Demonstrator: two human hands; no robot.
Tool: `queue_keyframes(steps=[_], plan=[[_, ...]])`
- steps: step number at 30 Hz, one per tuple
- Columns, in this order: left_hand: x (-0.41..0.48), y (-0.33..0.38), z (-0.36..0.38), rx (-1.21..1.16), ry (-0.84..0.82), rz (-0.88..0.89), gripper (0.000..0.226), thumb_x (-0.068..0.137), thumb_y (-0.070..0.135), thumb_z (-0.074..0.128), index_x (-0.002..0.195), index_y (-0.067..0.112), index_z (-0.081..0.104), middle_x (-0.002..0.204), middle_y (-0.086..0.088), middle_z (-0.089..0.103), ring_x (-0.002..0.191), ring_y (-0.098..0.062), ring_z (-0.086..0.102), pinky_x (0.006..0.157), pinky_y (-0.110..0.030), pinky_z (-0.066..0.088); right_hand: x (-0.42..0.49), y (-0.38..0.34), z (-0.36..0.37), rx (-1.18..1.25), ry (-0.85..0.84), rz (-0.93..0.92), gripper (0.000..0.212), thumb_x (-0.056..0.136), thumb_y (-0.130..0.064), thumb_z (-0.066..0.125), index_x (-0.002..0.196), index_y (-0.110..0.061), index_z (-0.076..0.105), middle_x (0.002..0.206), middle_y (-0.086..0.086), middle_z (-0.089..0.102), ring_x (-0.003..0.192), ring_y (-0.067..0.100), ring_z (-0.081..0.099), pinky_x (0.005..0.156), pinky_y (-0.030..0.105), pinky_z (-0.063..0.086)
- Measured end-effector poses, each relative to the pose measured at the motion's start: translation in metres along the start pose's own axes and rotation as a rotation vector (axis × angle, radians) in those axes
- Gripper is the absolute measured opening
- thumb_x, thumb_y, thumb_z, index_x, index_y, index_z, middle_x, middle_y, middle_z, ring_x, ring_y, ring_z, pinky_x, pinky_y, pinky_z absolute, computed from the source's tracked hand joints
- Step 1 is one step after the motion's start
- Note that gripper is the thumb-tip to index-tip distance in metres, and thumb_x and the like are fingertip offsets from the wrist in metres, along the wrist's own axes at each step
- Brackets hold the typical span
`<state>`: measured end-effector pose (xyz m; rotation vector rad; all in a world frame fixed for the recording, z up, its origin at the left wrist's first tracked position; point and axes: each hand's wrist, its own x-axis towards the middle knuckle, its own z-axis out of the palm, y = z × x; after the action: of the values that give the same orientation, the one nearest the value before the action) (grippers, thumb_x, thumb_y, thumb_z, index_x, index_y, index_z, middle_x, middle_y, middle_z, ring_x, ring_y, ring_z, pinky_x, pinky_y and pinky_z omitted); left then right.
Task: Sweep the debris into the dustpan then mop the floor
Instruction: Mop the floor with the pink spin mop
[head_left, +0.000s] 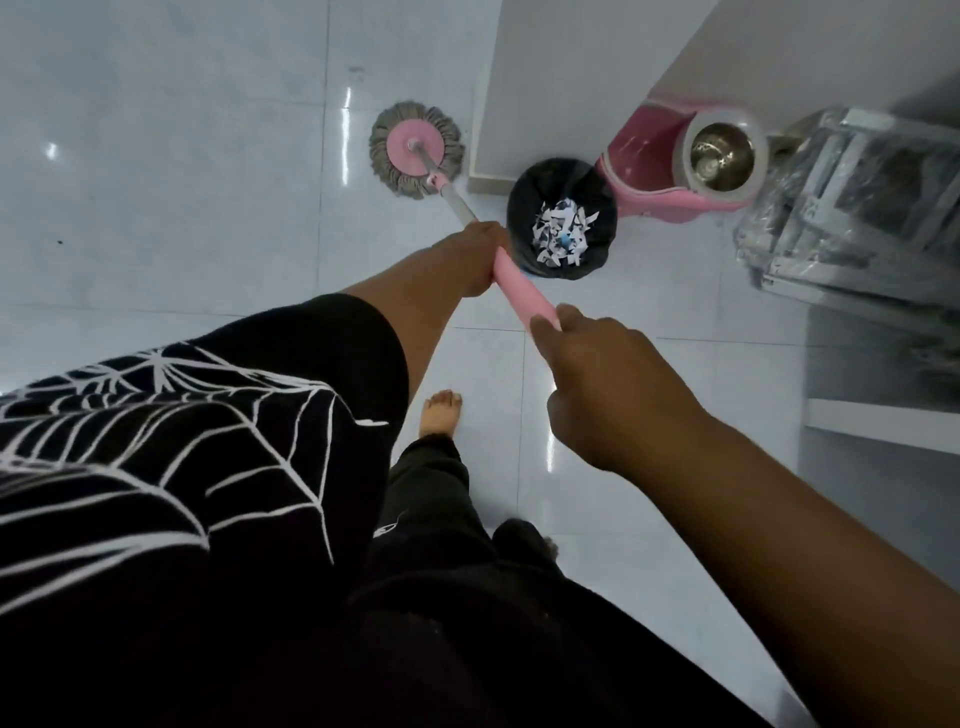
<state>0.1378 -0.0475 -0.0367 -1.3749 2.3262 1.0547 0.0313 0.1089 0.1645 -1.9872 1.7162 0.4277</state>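
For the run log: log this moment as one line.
phase: mopping | left hand: gripping mop handle | right hand: gripping handle top | mop head: on floor | bin: holds paper scraps

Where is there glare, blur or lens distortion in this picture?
Head view: bright glare streaks on the floor tiles beside the mop head; the clear plastic rack at right is smeared and blurred; wide-angle bending slants the white wall; the overall light is dim, so the right hand looks dark.
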Motion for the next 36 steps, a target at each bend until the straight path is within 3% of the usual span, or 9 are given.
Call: queue_keyframes(steps=[2, 5, 10, 16, 20, 24, 29, 36], plan=[[0.011, -0.012, -0.013, 0.001, 0.012, -0.011, 0.041, 0.090, 0.013, 0.062, 0.128, 0.012, 0.049, 0.131, -0.014, 0.049, 0.114, -0.031, 0.057, 0.101, -0.041, 0.045, 0.020, 0.000, -0.006, -0.004, 0.022, -0.001, 0.051, 0.084, -0.013, 0.061, 0.134, -0.010, 0.049, 0.114, 0.010, 0.057, 0.075, 0.022, 0.049, 0.064, 0.029, 0.034], [0.010, -0.022, -0.015, 0.001, 0.029, -0.010, 0.040, 0.089, 0.011, 0.063, 0.127, 0.011, 0.050, 0.131, -0.014, 0.050, 0.113, -0.031, 0.057, 0.101, -0.039, 0.046, 0.027, -0.004, -0.006, 0.001, 0.032, -0.022, 0.053, 0.083, -0.012, 0.060, 0.135, -0.010, 0.049, 0.113, 0.011, 0.056, 0.079, 0.025, 0.050, 0.064, 0.030, 0.032], [-0.025, -0.029, 0.007, 0.018, -0.004, 0.019, 0.036, 0.088, 0.006, 0.061, 0.123, 0.011, 0.053, 0.130, -0.012, 0.049, 0.112, -0.031, 0.057, 0.100, -0.039, 0.046, -0.004, -0.030, 0.019, 0.057, 0.007, -0.056, 0.060, 0.086, -0.014, 0.062, 0.142, -0.010, 0.042, 0.133, 0.015, 0.052, 0.091, 0.028, 0.060, 0.070, 0.026, 0.036], [-0.102, -0.020, 0.057, 0.070, -0.024, 0.002, 0.036, 0.088, 0.006, 0.061, 0.123, 0.008, 0.053, 0.129, -0.011, 0.049, 0.111, -0.029, 0.058, 0.098, -0.039, 0.047, -0.071, -0.055, 0.062, 0.044, -0.002, -0.085, 0.056, 0.085, -0.015, 0.063, 0.138, -0.012, 0.046, 0.130, 0.012, 0.054, 0.083, 0.024, 0.059, 0.068, 0.027, 0.043], [-0.166, 0.012, 0.107, 0.079, -0.051, -0.060, 0.035, 0.089, 0.004, 0.057, 0.123, 0.005, 0.051, 0.127, -0.012, 0.050, 0.110, -0.029, 0.059, 0.096, -0.041, 0.050, -0.146, -0.065, 0.095, 0.012, -0.001, -0.078, 0.050, 0.086, -0.010, 0.059, 0.134, -0.013, 0.048, 0.114, 0.009, 0.055, 0.075, 0.023, 0.051, 0.062, 0.029, 0.040], [-0.232, 0.061, 0.167, 0.048, -0.092, -0.079, 0.027, 0.088, 0.004, 0.057, 0.114, 0.008, 0.053, 0.118, -0.012, 0.055, 0.102, -0.029, 0.063, 0.082, -0.035, 0.052, -0.242, -0.071, 0.126, -0.017, -0.029, -0.021, 0.042, 0.083, -0.003, 0.054, 0.123, -0.014, 0.050, 0.100, 0.004, 0.051, 0.071, 0.021, 0.050, 0.056, 0.031, 0.039], [-0.285, 0.125, 0.235, 0.112, -0.158, 0.039, 0.023, 0.090, 0.009, 0.057, 0.112, 0.008, 0.053, 0.116, -0.011, 0.058, 0.101, -0.026, 0.061, 0.080, -0.036, 0.052, -0.348, -0.076, 0.158, -0.005, -0.066, 0.088, 0.041, 0.084, -0.003, 0.053, 0.124, -0.016, 0.049, 0.106, 0.003, 0.053, 0.073, 0.020, 0.054, 0.064, 0.033, 0.052], [-0.316, 0.173, 0.268, 0.213, -0.253, 0.229, 0.022, 0.090, 0.012, 0.059, 0.111, 0.009, 0.056, 0.112, -0.011, 0.061, 0.098, -0.025, 0.062, 0.082, -0.036, 0.053, -0.415, -0.080, 0.182, 0.054, -0.079, 0.197, 0.039, 0.086, -0.012, 0.051, 0.124, -0.020, 0.050, 0.106, 0.000, 0.055, 0.073, 0.016, 0.053, 0.063, 0.027, 0.048]])
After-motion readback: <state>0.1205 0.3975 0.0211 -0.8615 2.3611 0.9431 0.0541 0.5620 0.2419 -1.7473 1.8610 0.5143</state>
